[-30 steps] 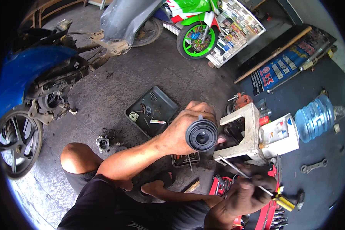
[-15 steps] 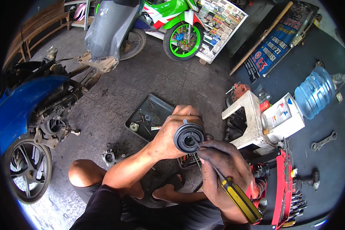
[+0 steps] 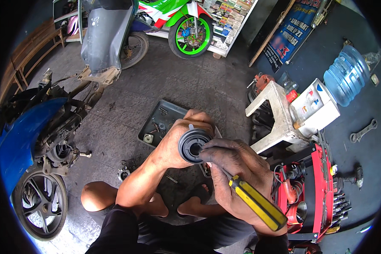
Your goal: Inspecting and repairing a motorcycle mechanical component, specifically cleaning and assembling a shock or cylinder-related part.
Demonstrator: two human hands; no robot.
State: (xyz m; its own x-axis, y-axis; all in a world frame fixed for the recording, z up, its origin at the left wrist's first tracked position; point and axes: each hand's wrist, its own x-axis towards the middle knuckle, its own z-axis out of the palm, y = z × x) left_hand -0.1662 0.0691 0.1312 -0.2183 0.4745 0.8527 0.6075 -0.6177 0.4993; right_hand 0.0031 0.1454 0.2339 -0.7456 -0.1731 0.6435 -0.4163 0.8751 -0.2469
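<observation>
In front of me my left hand (image 3: 169,146) grips a round black part (image 3: 186,153) with concentric rings and a dark hole at its middle. The ringed face is turned up toward me, and a small tab stands out from its rim. My right hand (image 3: 245,167) is closed around a screwdriver (image 3: 258,203) with a yellow and black handle. Its thumb and fingertips reach the right side of the round part, close to the hole. Those fingers hide the tip of the screwdriver's shaft.
A dark tray (image 3: 151,116) with small parts lies on the floor beyond my hands. A metal part (image 3: 123,174) rests near my left knee. At right stand a red tool rack (image 3: 324,186), a white stool (image 3: 279,110) and a water dispenser (image 3: 319,106). A blue motorcycle (image 3: 34,131) is at left.
Both hands and the round part have shifted slightly left in the view. The screwdriver's shaft showed at the hole before; now the right fingers cover that spot.
</observation>
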